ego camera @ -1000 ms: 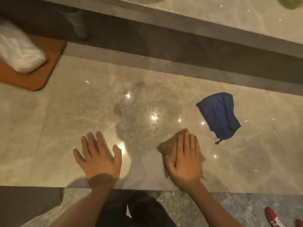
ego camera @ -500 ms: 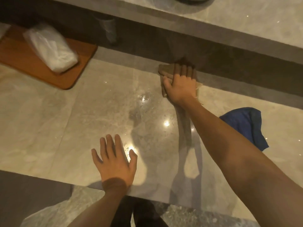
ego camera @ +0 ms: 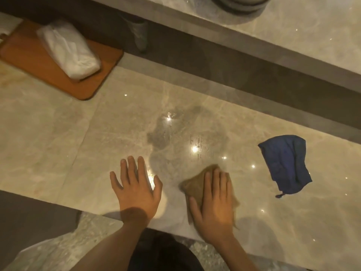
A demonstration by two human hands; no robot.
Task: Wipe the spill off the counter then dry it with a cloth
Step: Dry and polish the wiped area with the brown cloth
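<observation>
Looks like a home kitchen or bar area: polished beige marble worktop [ego camera: 58, 133] with a raised second tier [ego camera: 293, 36] behind, orange wooden board [ego camera: 48, 71] carrying a white plastic-wrapped pack [ego camera: 68, 49], brown wiping cloth [ego camera: 195, 184] and blue cloth [ego camera: 285, 165] lying on the glossy stone.

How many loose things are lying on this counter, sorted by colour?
Brown: 1, the brown cloth under the right hand.
Blue: 1, the blue cloth, lying apart.
Orange: 1, the orange board.
White: 1, the white packet on that board.
Total: 4. The left hand rests flat on the counter, holding nothing.
</observation>
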